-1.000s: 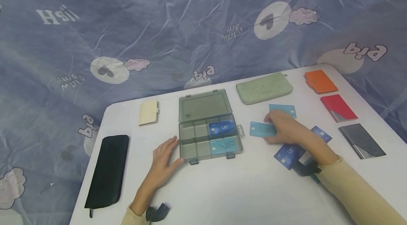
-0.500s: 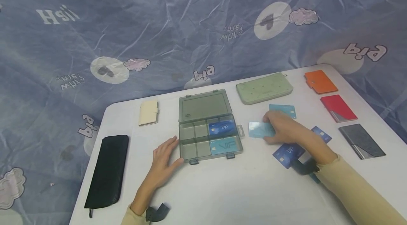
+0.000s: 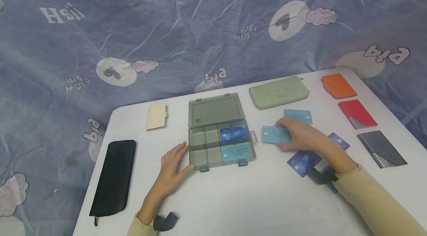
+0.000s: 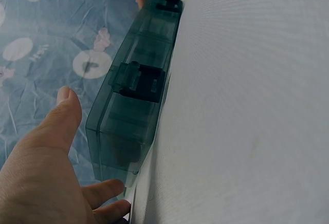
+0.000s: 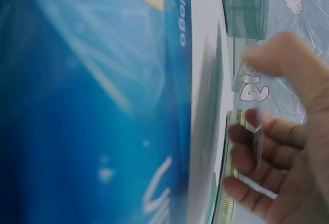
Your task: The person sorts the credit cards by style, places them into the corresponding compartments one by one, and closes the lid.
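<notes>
Though glare-pale earlier, teal card [image 3: 271, 134] now legible in the pinch of right fingers [image 3: 287, 122], left fingers [image 3: 175, 152] relaxed.

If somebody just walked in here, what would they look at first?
Probably the open green box mid-table, with a blue card and a teal card lying inside. Next, perhaps the right hand beside it, holding a second teal card. The bright orange case and red case stand out too, near the table's right edge.
</notes>
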A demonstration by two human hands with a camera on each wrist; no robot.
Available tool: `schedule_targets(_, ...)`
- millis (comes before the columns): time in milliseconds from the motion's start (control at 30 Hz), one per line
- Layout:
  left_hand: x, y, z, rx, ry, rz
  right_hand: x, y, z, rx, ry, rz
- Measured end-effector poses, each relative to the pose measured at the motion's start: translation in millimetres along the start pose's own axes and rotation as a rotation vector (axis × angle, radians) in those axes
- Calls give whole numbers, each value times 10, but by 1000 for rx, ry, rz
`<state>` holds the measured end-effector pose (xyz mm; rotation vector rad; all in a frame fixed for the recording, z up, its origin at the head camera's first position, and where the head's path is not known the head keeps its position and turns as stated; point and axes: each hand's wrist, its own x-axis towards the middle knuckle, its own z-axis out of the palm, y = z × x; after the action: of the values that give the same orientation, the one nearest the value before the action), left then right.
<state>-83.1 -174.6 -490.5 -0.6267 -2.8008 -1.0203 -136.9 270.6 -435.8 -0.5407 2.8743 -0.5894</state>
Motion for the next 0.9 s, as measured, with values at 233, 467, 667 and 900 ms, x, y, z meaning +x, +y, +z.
schedule_targets(233,8,-18,6,-2,-3,1,68,-346,-102,1,131,-226)
schedule_targets(467,6,-12,-8,-5,-4,13,246,-813,28,28,168,-496)
schedule_targets(667,10,-30,-4,-2,-6,10,383,-997,231,23,144,-564)
schedule_targets(900,4,-40,-10,4,2,21,397,-953,343,-15,156,-580)
